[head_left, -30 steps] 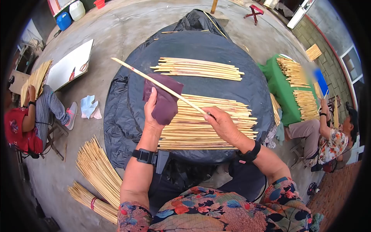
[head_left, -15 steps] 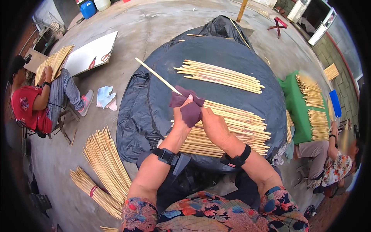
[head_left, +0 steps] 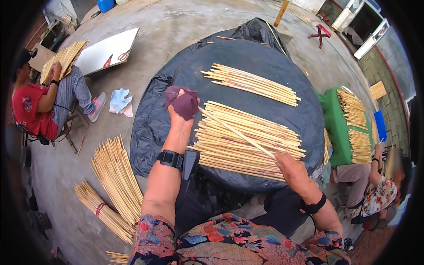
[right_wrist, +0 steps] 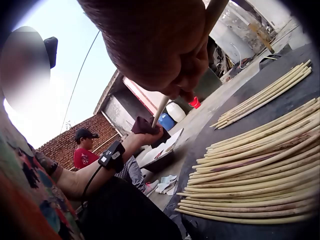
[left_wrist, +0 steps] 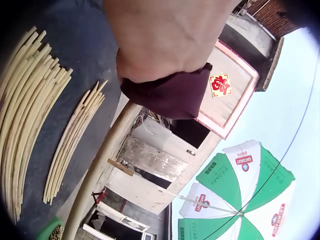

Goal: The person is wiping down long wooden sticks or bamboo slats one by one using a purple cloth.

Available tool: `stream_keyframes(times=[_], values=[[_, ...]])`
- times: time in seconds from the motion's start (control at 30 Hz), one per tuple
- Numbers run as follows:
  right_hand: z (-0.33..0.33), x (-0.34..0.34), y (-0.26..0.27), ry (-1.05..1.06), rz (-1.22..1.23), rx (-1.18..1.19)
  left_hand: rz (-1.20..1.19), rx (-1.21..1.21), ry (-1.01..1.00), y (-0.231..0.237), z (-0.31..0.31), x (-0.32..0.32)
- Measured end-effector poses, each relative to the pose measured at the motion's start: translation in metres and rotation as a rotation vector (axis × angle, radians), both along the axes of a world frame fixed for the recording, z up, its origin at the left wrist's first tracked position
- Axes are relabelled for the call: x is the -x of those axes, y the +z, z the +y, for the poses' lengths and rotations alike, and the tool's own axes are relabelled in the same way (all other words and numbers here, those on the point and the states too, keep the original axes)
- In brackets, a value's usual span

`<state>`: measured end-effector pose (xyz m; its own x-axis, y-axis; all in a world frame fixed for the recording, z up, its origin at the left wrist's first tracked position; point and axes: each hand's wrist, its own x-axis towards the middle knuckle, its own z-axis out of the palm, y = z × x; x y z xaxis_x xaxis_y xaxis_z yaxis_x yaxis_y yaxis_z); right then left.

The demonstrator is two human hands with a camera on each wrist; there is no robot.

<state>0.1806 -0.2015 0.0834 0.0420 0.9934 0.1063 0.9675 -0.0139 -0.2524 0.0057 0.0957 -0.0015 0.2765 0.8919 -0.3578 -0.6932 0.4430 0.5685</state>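
My left hand (head_left: 178,121) grips a dark purple cloth (head_left: 187,104) over the left part of the round table. One end of a long pale stick (head_left: 238,133) reaches the cloth, and in the left wrist view the stick (left_wrist: 100,161) comes out from under it. The fingers of my right hand (head_left: 292,171) pinch the other end, near the table's front right edge. Below the slanting stick lies a wide row of similar sticks (head_left: 247,148). A smaller row of sticks (head_left: 254,85) lies farther back on the table.
Black plastic sheeting (head_left: 152,110) covers the table. Stick bundles (head_left: 115,176) stand on the floor to the left. One person in red (head_left: 33,106) sits at the left, another in a floral top (head_left: 380,192) at the right beside a green-covered table (head_left: 333,132).
My right hand has drawn away to the right with the stick, after coming close to the left hand. The stick's far end has slid back to the cloth. The head view has shifted.
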Motion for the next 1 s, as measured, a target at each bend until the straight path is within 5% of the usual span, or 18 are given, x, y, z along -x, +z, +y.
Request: stream_keyframes(times=[0.2, 0.3, 0.37, 0.47, 0.63, 1.0], values=[[-0.037, -0.020, 0.008, -0.076, 0.181, 0.018, -0.114, -0.020, 0.101, 0.006, 0.000, -0.003], [-0.051, -0.035, 0.010, -0.129, 0.541, 0.129, -0.064, -0.046, 0.104, 0.004, 0.013, 0.007], [-0.051, -0.036, 0.011, -0.408, 1.042, 0.247, -0.133, -0.080, 0.009, 0.001, 0.008, 0.002], [-0.019, -0.019, 0.003, -0.419, 1.218, 0.205, -0.243, -0.184, -0.239, 0.005, -0.009, -0.010], [0.051, 0.003, -0.026, -0.245, 1.278, 0.236, -0.373, -0.102, -0.452, 0.035, -0.043, -0.021], [0.131, 0.030, -0.050, -0.215, 1.570, 0.436, -0.024, -0.191, -0.528, 0.027, -0.061, -0.029]])
